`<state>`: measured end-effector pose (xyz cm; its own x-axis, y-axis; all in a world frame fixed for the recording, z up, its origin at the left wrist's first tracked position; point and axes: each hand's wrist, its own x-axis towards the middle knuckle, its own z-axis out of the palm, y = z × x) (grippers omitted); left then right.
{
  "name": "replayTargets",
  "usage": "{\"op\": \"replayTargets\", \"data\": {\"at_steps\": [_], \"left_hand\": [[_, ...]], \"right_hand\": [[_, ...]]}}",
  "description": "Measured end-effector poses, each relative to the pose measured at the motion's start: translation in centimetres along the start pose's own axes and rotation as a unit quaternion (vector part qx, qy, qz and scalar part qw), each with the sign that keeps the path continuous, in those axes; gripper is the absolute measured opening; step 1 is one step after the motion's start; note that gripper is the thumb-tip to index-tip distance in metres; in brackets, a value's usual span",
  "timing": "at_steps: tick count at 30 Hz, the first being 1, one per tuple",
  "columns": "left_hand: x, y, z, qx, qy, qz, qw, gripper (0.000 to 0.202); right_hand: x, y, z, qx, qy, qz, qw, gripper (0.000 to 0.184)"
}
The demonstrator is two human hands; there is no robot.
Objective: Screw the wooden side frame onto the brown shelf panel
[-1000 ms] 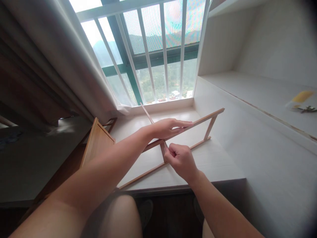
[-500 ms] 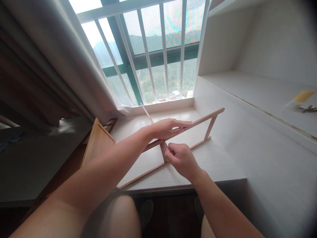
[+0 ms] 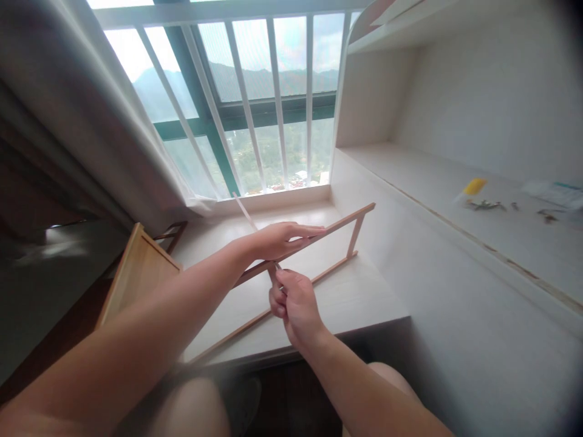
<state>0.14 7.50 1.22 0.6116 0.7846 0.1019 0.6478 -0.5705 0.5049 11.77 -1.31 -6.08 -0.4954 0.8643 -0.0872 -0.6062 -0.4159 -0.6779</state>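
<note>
We face a barred window [image 3: 296, 142] at twelve o'clock, with a grey curtain [image 3: 118, 121] hanging at ten and a white shelf unit [image 3: 437, 173] filling two to four. Below the window spreads a pale ledge [image 3: 350, 291], and on it, around the centre of our view, stands a slim wooden frame [image 3: 341, 224], its two long rails slanting up toward two o'clock and joined by short crosspieces. A thin pale strip [image 3: 245, 209] runs from behind our wrist toward eleven. Just below nine o'clock leans a tilted wooden panel [image 3: 139, 282]. Our left hand [image 3: 283, 238] lies over the upper rail, fingers straight and nearly together, pointing to three. Our right hand [image 3: 296, 306], just below it toward six, has its fingers curled narrowly around a slim metal tool [image 3: 277, 266], whose tip is up by the joint of rail and middle crosspiece; we cannot tell whether it touches. On the shelf near three o'clock we see a clear plastic bag [image 3: 553, 194], a yellow-ended item [image 3: 475, 186] and small metal pieces [image 3: 486, 206].
</note>
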Motion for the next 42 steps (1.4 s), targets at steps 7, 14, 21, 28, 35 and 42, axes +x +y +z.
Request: {"op": "replayTargets", "data": {"at_steps": [7,14,21,28,35,42], "left_hand": [[0.4,0.1,-0.3,-0.001,0.004,-0.019,1.000,0.047],[0.7,0.1,-0.1,-0.002,0.019,-0.055,0.998,0.059],[0.6,1.0,-0.7,-0.021,-0.019,-0.066,0.997,0.061],[0.6,1.7,-0.8,-0.029,-0.014,-0.078,0.996,0.065],[0.7,1.2,0.4,-0.034,0.064,-0.101,0.992,0.076],[0.9,1.2,0.2,-0.040,0.042,-0.106,0.993,0.074]], "right_hand": [[-0.1,-0.5,0.4,-0.011,0.008,0.000,1.000,0.032],[-0.6,-1.8,-1.7,-0.367,0.031,-0.115,0.922,0.030],[-1.0,-3.4,-3.0,-0.551,-0.008,-0.209,0.808,0.023],[0.2,-3.4,-3.5,-0.603,-0.006,-0.216,0.768,0.018],[0.0,-3.9,-3.2,-0.643,-0.021,-0.260,0.721,0.022],[-0.4,-3.6,-3.3,-0.610,-0.022,-0.289,0.738,0.026]]}}
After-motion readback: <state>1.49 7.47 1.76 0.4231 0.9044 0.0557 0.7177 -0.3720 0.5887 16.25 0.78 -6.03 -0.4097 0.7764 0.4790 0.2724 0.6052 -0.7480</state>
